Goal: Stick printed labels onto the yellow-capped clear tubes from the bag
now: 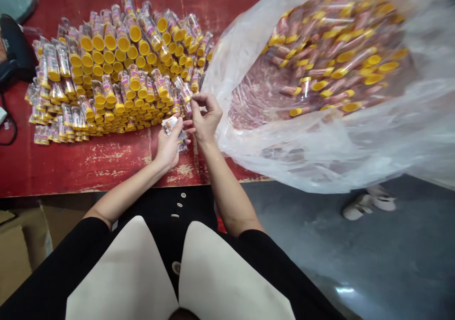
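Observation:
My left hand (169, 142) is closed around a few small printed plastic wrappers (169, 124), which stick out above and below the fingers. Just right of it, my right hand (208, 121) has its thumb and forefinger pinched at the yellow end of a clear, printed tube (182, 89). This tube leans at the right edge of a large stacked pile of similar yellow-ended tubes (142, 92), many with purple printed labels. Whether it still rests on the pile is hard to make out.
A big translucent plastic bag (305, 168) lies open on the right, holding many loose yellow-ended tubes (337, 54). Everything rests on a worn red table (106, 168). A black object (16, 50) is at the far left. Cardboard (21, 239) and a pair of shoes (366, 204) show below.

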A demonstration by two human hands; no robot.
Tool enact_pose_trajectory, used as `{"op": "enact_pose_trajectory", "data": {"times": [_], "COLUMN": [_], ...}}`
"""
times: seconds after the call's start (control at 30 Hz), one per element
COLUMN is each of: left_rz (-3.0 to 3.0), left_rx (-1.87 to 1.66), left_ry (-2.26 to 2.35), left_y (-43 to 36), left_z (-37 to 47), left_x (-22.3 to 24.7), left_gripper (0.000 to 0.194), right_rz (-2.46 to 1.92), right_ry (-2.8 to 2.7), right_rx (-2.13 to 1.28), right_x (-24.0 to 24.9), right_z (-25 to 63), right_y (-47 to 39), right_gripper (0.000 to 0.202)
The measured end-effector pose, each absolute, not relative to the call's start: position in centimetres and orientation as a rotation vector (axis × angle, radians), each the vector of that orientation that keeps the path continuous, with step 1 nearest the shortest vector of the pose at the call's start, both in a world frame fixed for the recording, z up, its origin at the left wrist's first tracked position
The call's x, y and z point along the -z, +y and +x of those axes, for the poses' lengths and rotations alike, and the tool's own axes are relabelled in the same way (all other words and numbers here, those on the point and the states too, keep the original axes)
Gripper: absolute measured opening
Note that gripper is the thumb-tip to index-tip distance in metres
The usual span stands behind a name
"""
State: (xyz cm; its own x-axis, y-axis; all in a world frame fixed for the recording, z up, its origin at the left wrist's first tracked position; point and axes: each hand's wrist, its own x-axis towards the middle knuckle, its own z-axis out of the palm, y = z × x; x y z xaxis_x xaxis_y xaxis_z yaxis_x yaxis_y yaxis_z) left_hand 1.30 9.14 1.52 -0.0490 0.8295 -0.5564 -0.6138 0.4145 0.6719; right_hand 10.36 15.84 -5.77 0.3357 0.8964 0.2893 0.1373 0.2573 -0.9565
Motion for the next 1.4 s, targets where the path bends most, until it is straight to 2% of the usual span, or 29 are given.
{"op": "enact_pose_trajectory", "data": {"times": [0.23,0.47,0.6,0.83,1.0,1.13,1.27,1.4], "left_rz": [0.297,0.443,0.445,0.404,0.407,0.37,0.236,0.217], "left_rx": [-1.252,-1.48,-1.453,-1.427,-1.407,-1.402,-1.337,-1.27], "left_ry": [1.175,1.132,1.132,1.061,1.08,1.098,1.102,1.099], "left_y": [9.0,8.1,7.4,6.9,7.3,7.8,8.0,7.3], "left_z": [1.1,0.8,1.1,1.2,1.2,1.0,0.5,-0.8], "left_x": [-0.7,-1.7,-2.7,-3.9,-3.9,-3.0,-2.5,-2.5], "left_gripper": [0.036,0.063,0.053,0.044,0.044,0.048,0.038,0.037], "right_rz": [-1.135,-1.085,-1.071,-1.098,-1.081,-1.128,-1.242,-1.356], "right_ry": [-1.309,-1.342,-1.27,-1.244,-1.212,-1.094,-0.964,-1.262], "right_rx": [-0.625,-0.732,-0.754,-0.696,-0.714,-0.762,-0.678,-0.615], "right_x": [6.5,1.0,-0.9,-1.1,-1.3,0.9,4.2,4.9], "right_z": [10.6,12.9,12.9,12.6,12.8,12.7,11.6,14.8], "right_y": [16.9,9.3,6.2,5.5,5.2,7.4,13.1,19.1], "right_gripper": [0.026,0.021,0.018,0.019,0.022,0.016,0.026,0.027]}}
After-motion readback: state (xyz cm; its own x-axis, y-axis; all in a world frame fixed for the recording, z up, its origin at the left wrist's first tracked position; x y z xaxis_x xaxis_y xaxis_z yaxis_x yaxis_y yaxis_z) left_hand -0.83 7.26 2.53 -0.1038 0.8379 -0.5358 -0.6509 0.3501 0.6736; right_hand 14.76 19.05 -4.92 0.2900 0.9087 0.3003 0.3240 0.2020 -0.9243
